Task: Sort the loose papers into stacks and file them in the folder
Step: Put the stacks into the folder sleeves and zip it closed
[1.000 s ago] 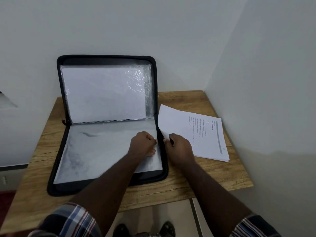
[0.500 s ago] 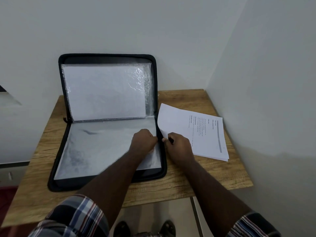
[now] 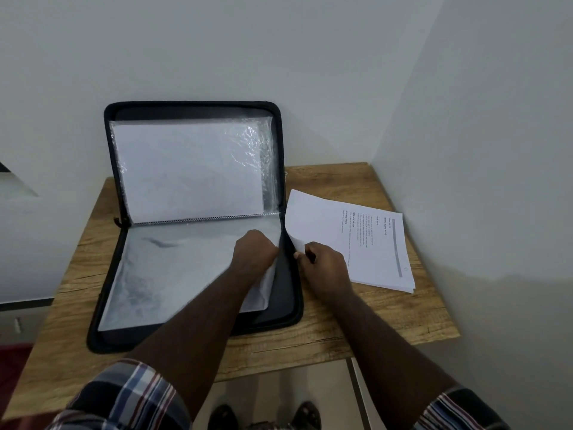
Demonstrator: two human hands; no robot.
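A black zip folder (image 3: 102, 305) lies open on the wooden table (image 3: 356, 324), its lid leaning against the wall. Clear plastic sleeves (image 3: 173, 274) fill both halves. My left hand (image 3: 255, 250) grips the right edge of the lower sleeve and lifts it, baring the black inside of the folder. Right of the folder lies a stack of printed papers (image 3: 375, 243). My right hand (image 3: 322, 263) pinches the near left corner of the top sheet, which curls up toward the folder's edge.
Two white walls meet in a corner behind the table's right end. The table's front edge runs below the folder; my shoes (image 3: 305, 414) show on the floor beneath. A dark strip (image 3: 24, 302) crosses the left wall.
My left hand has pulled the lower sleeve's right edge up and to the left, uncovering the black folder base. My right hand keeps its pinch on the sheet's corner.
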